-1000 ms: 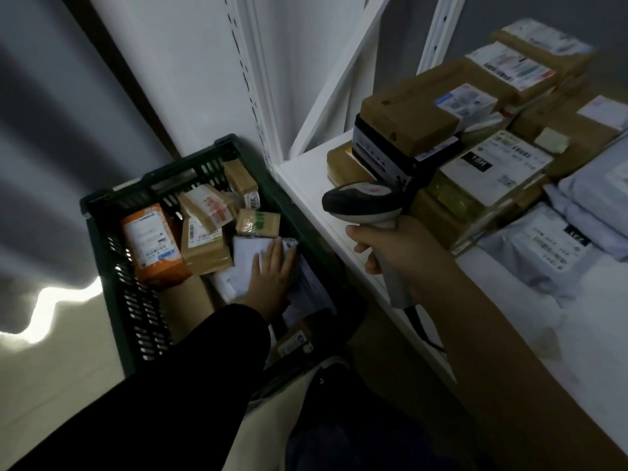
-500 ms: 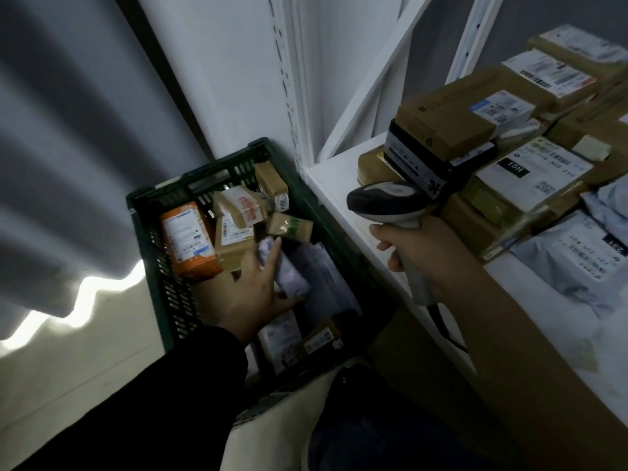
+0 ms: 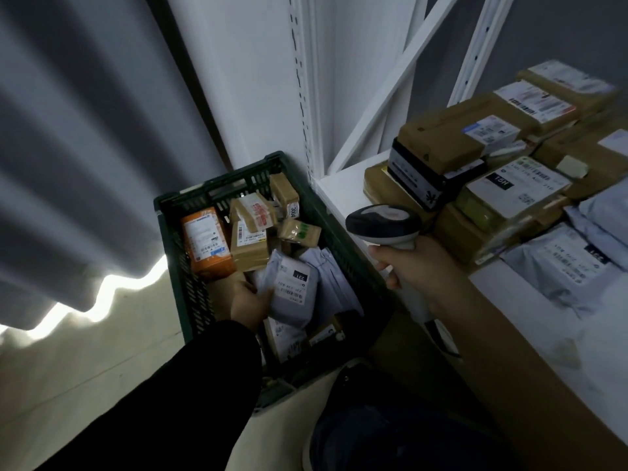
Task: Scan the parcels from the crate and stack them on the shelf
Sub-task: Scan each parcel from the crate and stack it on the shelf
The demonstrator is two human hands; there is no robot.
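A dark green crate [image 3: 176,266] on the floor holds several parcels: an orange box [image 3: 205,243], brown cardboard boxes [image 3: 249,244] and grey mailer bags. My left hand [image 3: 249,302] is inside the crate, shut on a grey mailer bag [image 3: 292,290] with a white label, lifted and tilted with the label facing up. My right hand [image 3: 418,266] grips a grey handheld scanner [image 3: 384,224] over the gap between crate and shelf, its head pointing left. The white shelf [image 3: 343,188] to the right carries stacked brown boxes [image 3: 445,141] and grey bags [image 3: 560,263].
A grey curtain [image 3: 85,147] hangs at the left, with light showing under its hem. White shelf uprights [image 3: 306,96] and a diagonal brace stand just behind the crate. A dark shoe [image 3: 356,419] is on the floor below the crate.
My left hand has closed on the grey mailer bag and raised it off the pile, turning its label upward. The scanner hand has stayed in roughly the same place.
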